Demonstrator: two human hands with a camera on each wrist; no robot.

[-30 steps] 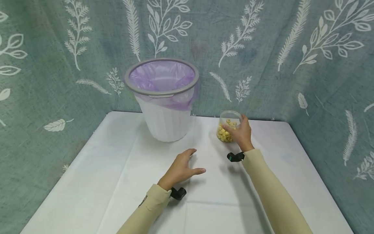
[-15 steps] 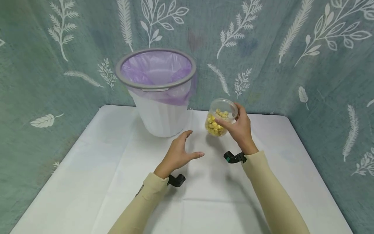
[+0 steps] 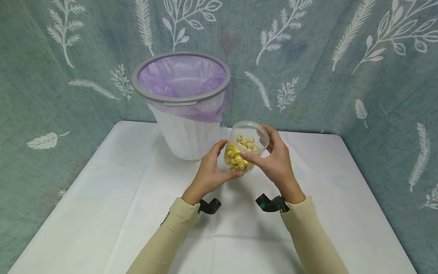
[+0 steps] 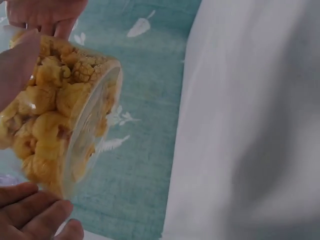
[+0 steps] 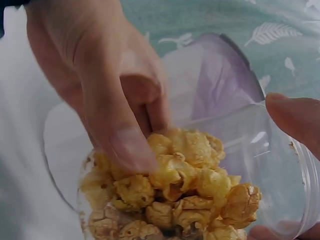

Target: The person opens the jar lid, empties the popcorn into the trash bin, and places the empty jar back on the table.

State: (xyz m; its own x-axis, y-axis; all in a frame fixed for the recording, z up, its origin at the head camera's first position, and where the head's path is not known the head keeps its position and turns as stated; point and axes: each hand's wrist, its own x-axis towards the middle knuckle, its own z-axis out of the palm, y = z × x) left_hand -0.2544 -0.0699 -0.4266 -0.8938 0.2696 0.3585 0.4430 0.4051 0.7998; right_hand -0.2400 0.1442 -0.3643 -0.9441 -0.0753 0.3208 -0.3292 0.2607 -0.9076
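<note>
A clear plastic jar (image 3: pixel 243 150), partly filled with yellow popcorn (image 3: pixel 236 158), is held tilted above the table between both hands. My right hand (image 3: pixel 278 161) grips it near the rim, thumb on the near side and fingers behind. My left hand (image 3: pixel 208 173) holds the lower part, its thumb and fingers on opposite sides. The wide mouth has no lid on it. In the left wrist view the base of the jar (image 4: pixel 85 135) shows, with left fingers (image 4: pixel 40 212) touching it from below. The right wrist view shows my left thumb (image 5: pixel 130 150) against the wall beside the popcorn (image 5: pixel 195 180).
Behind and left of the jar stands a white waste bin (image 3: pixel 188 137) with a grey rim (image 3: pixel 181 99) and a purple liner bag (image 3: pixel 184 78). White cloth covers the table (image 3: pixel 137 228). A green leaf-patterned curtain (image 3: pixel 308 95) surrounds the back and sides.
My right hand has lifted the jar from the table at the back right and brought it left and nearer, tilting it. My left hand has risen and taken hold of its lower part.
</note>
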